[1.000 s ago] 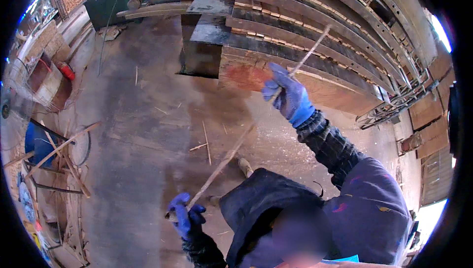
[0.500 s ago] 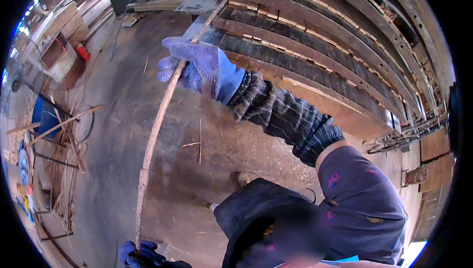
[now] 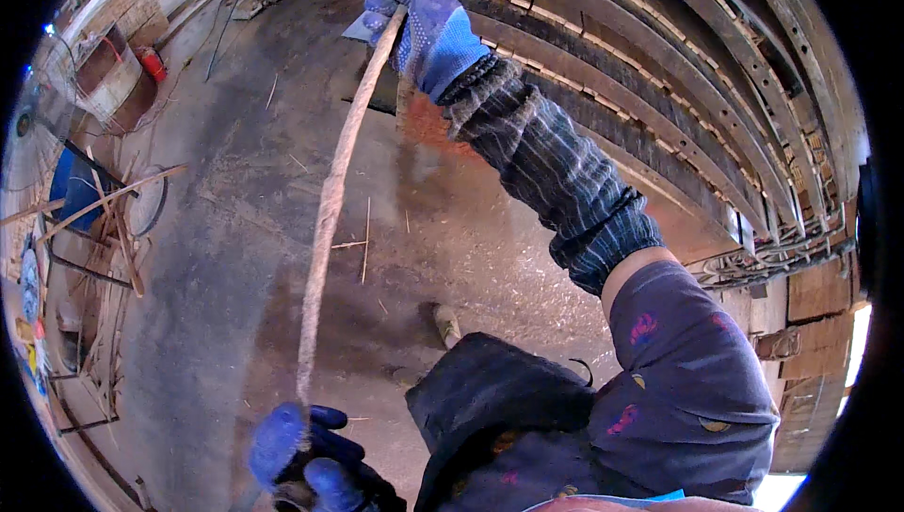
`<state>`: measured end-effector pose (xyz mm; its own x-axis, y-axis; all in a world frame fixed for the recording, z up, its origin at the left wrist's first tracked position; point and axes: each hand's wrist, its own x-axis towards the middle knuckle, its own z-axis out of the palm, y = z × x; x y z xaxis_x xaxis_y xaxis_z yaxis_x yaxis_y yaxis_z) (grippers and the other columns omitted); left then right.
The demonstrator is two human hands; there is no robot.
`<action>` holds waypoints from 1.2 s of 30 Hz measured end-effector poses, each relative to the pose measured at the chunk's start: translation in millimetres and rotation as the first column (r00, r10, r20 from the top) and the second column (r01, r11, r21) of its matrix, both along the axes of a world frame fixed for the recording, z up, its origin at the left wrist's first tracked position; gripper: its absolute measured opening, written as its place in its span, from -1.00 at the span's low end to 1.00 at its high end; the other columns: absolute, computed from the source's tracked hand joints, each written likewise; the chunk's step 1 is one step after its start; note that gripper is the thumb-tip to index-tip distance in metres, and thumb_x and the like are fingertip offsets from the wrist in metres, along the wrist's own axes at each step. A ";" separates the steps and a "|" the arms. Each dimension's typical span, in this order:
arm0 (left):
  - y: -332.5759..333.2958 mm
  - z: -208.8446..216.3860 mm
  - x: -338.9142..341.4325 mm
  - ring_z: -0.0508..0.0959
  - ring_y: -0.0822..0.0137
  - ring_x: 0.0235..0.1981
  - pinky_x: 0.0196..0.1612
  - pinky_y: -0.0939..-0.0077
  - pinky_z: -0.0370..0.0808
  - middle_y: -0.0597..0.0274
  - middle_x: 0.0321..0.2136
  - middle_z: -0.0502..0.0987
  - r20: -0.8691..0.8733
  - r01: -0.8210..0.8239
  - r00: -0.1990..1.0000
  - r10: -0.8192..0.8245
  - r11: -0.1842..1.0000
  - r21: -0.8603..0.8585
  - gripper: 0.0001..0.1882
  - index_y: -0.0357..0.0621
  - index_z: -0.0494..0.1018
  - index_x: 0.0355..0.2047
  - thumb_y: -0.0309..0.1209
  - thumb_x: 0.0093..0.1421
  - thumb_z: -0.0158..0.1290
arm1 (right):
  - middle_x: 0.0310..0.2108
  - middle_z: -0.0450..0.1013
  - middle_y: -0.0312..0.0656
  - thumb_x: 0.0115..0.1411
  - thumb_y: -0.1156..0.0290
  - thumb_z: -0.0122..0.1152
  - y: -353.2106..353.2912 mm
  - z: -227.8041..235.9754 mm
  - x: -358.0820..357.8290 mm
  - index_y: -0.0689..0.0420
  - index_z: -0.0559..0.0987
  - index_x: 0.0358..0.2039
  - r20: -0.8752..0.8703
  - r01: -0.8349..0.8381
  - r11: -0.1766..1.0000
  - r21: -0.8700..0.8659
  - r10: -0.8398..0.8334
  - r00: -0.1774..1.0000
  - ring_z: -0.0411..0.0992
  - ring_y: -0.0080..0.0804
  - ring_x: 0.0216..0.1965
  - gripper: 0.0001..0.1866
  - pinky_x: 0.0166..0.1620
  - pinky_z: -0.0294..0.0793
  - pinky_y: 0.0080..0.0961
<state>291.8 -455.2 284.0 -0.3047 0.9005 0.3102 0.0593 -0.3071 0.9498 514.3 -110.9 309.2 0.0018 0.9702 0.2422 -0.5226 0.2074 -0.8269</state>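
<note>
My right hand (image 3: 428, 36), in a blue dotted glove, is raised far out with its fingers closed round the upper part of a long, thin brown rod (image 3: 331, 196). The rod slants down toward me. Its lower end goes into my left hand (image 3: 306, 460), which is gloved in darker blue, closed round it near the lower edge. The rod's far tip passes out of the top of the picture. Just right of my right hand stands a stack of dark press plates (image 3: 603, 65) with thin wooden pieces between them.
At the left are loose sticks (image 3: 118, 220) by a blue container (image 3: 77, 194), a fan (image 3: 42, 121), a rusty drum (image 3: 115, 88) and a red cylinder (image 3: 151, 63). Thin wood strips (image 3: 366, 243) lie on the floor. Hoses (image 3: 777, 262) hang at the stack's right end.
My right hand has moved up and farther out, along with the rod. My left hand has come up and right into fuller view. The rod's bent far tip has left the picture.
</note>
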 end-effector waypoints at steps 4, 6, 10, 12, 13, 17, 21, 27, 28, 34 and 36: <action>-8.5 -1.1 -4.1 0.36 0.40 -0.76 -0.56 0.48 0.39 0.20 -0.75 0.42 -0.164 0.053 0.986 -0.036 0.993 0.104 -0.57 -0.21 0.44 -0.34 -0.04 0.10 0.07 | -0.19 0.40 0.02 0.19 0.39 0.03 -39.7 17.1 -13.0 0.24 0.38 -0.11 -0.066 0.122 0.991 -0.048 -0.125 0.990 0.41 -0.22 -0.13 -0.72 -0.13 0.52 -0.37; -9.5 -4.0 -7.3 0.40 0.41 -0.72 -0.57 0.54 0.36 0.18 -0.71 0.47 -0.215 0.084 0.975 -0.053 0.987 0.138 -0.56 -0.22 0.44 -0.28 -0.05 0.09 0.09 | -0.18 0.40 0.01 0.18 0.39 0.05 -23.2 9.2 4.7 0.23 0.38 -0.10 0.176 0.127 0.983 0.133 -0.150 0.973 0.41 -0.21 -0.14 -0.71 -0.14 0.52 -0.39; -4.6 -2.1 -10.0 0.43 0.35 -0.73 -0.47 0.34 0.43 0.21 -0.79 0.42 -0.345 0.127 0.937 -0.055 0.974 0.189 -0.46 -0.29 0.45 -0.22 0.02 0.11 0.05 | -0.19 0.43 -0.03 0.15 0.52 0.04 -26.9 23.9 -4.2 0.24 0.40 -0.12 -0.100 0.015 0.997 -0.077 -0.023 0.995 0.44 -0.25 -0.17 -0.74 -0.16 0.52 -0.47; -7.2 -5.1 -10.9 0.42 0.37 -0.72 -0.49 0.36 0.42 0.18 -0.74 0.44 -0.333 0.126 0.943 -0.030 0.954 0.272 -0.45 -0.31 0.43 -0.21 0.02 0.11 0.04 | -0.33 0.44 -0.04 0.20 0.40 -0.03 -18.8 9.0 -0.4 0.22 0.39 -0.17 0.214 0.113 0.901 0.419 -0.219 0.952 0.43 -0.16 -0.36 -0.78 -0.33 0.53 -0.29; -5.7 -10.4 -10.1 0.41 0.38 -0.72 -0.50 0.36 0.42 0.17 -0.72 0.45 -0.323 0.130 0.946 -0.028 0.945 0.300 -0.45 -0.32 0.43 -0.21 0.01 0.11 0.04 | -0.38 0.43 -0.07 0.20 0.37 -0.05 -15.1 2.0 6.4 0.20 0.40 -0.21 0.255 0.082 0.868 0.490 -0.233 0.938 0.42 -0.18 -0.41 -0.80 -0.36 0.51 -0.29; -2.0 13.3 12.9 0.39 0.38 -0.71 -0.52 0.41 0.42 0.09 -0.56 0.49 -0.183 -0.011 0.981 0.063 0.962 0.273 -0.46 -0.33 0.41 -0.19 -0.01 0.13 0.02 | -0.63 0.31 -0.23 0.15 0.28 -0.05 14.3 -0.5 23.5 0.08 0.40 -0.50 0.059 -0.162 0.903 0.399 0.151 0.987 0.31 -0.30 -0.55 -0.83 -0.44 0.36 -0.39; 5.5 22.5 13.0 0.39 0.36 -0.69 -0.53 0.45 0.42 0.05 -0.46 0.49 -0.157 -0.006 0.986 0.056 0.954 0.301 -0.51 -0.33 0.40 -0.21 -0.07 0.13 0.04 | -0.65 0.23 -0.26 0.18 0.25 -0.07 -10.4 29.2 -1.9 0.05 0.34 -0.55 -0.154 -0.005 0.997 -0.083 -0.007 0.988 0.24 -0.35 -0.57 -0.79 -0.48 0.32 -0.39; -6.6 20.5 -10.5 0.41 0.41 -0.62 -0.55 0.52 0.37 0.11 -0.41 0.50 -0.269 0.110 0.963 -0.031 0.953 0.281 -0.61 -0.27 0.42 -0.19 -0.17 0.15 0.05 | -0.67 0.21 -0.23 0.19 0.26 -0.11 -16.9 36.0 -6.4 0.05 0.27 -0.56 -0.128 -0.122 0.987 -0.106 0.108 0.986 0.22 -0.32 -0.61 -0.77 -0.50 0.33 -0.35; 9.6 15.3 -2.0 0.41 0.41 -0.62 -0.54 0.54 0.36 0.11 -0.40 0.50 -0.251 0.122 0.967 -0.047 0.949 0.292 -0.61 -0.27 0.42 -0.20 -0.17 0.15 0.06 | -0.63 0.25 -0.20 0.20 0.28 -0.10 -11.0 28.7 5.4 0.08 0.31 -0.51 0.054 -0.030 0.997 -0.066 0.034 0.998 0.26 -0.30 -0.59 -0.80 -0.48 0.37 -0.35; 6.6 33.3 0.2 0.39 0.45 -0.62 -0.56 0.62 0.31 0.09 -0.37 0.51 -0.227 0.031 0.973 0.042 0.950 0.309 -0.65 -0.27 0.46 -0.26 -0.20 0.14 0.07 | -0.51 0.41 -0.11 0.24 0.35 -0.10 16.9 27.4 -8.2 0.19 0.43 -0.34 0.339 0.160 0.982 0.103 -0.186 0.922 0.43 -0.28 -0.48 -0.81 -0.43 0.51 -0.39; 7.6 36.2 3.5 0.38 0.46 -0.63 -0.57 0.63 0.31 0.08 -0.37 0.51 -0.221 0.059 0.975 0.002 0.961 0.271 -0.65 -0.27 0.46 -0.27 -0.20 0.13 0.06 | -0.53 0.40 -0.11 0.23 0.34 -0.07 -14.9 41.8 -8.4 0.20 0.44 -0.37 0.054 0.209 0.968 -0.140 -0.203 0.978 0.43 -0.31 -0.49 -0.80 -0.46 0.50 -0.41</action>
